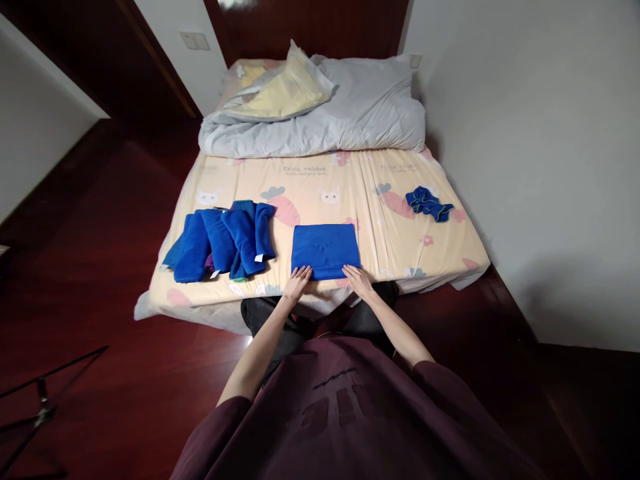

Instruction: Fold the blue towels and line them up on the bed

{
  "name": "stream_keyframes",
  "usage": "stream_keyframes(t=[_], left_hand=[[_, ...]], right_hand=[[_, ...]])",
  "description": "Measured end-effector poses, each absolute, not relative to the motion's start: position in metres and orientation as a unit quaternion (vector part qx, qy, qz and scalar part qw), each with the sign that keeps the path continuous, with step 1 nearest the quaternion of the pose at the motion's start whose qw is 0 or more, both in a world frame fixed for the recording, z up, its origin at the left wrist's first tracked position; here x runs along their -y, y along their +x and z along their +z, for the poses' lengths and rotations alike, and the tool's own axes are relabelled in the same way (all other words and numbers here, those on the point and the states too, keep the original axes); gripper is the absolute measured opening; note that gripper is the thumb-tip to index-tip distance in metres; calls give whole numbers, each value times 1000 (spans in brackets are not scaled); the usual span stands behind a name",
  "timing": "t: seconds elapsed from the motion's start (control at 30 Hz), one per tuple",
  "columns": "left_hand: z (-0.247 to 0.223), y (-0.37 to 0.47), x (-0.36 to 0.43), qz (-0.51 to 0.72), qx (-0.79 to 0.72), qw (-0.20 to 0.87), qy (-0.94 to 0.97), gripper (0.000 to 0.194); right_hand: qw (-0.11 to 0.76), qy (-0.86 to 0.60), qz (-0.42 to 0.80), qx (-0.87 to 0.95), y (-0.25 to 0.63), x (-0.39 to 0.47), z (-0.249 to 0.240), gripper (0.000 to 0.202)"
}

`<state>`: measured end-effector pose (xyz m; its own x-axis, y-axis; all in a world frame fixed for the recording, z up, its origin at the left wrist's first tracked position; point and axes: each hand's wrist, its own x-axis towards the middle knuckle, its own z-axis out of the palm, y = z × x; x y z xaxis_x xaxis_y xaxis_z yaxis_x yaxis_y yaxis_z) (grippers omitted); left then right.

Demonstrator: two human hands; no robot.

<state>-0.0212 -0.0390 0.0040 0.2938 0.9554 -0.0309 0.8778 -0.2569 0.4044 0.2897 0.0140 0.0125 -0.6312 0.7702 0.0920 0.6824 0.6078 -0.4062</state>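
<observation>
The blue cloth (326, 247) lay flat in a neat rectangle at the centre of the frame, near the front edge of the bed (310, 190), with a narrow fold running along its near side. The left hand (297, 283) touched its lower left corner and the right hand (357, 280) its lower right corner, the fingers of both extended over the near edge and pressed on the fabric; whether either thumb pinched it from beneath, one could not tell. In the left part of the frame, apart from the cloth, rolled blue cloths (220, 240) lay side by side and partly overlapping, some showing white tags, with a bit of purple among them. Toward the right of the frame a crumpled blue cloth with green edging (429, 203) rested on the carrot-and-rabbit sheet. Across the top centre, a pale quilt (360, 127) was bunched at the far end of the bed, a yellow item in a translucent cover (285, 90) on top of it. Part of a black stand (43, 400) stood on the dark red floor (120, 373) at the lower left.
</observation>
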Motion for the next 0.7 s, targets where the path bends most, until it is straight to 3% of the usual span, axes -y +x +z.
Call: stream_keyframes(t=[0.37,0.53,0.7], left_hand=[[9,-32,29,102,-576,195,787,63],[20,-48,47,170,-559,275,763,64],[29,-62,48,279,-619,318,662,44]], right_hand=[[126,-463,176,860,279,-30,24,58],[137,-444,235,854,300,-25,31,53],[197,-480,315,794,314,-35,36,39]])
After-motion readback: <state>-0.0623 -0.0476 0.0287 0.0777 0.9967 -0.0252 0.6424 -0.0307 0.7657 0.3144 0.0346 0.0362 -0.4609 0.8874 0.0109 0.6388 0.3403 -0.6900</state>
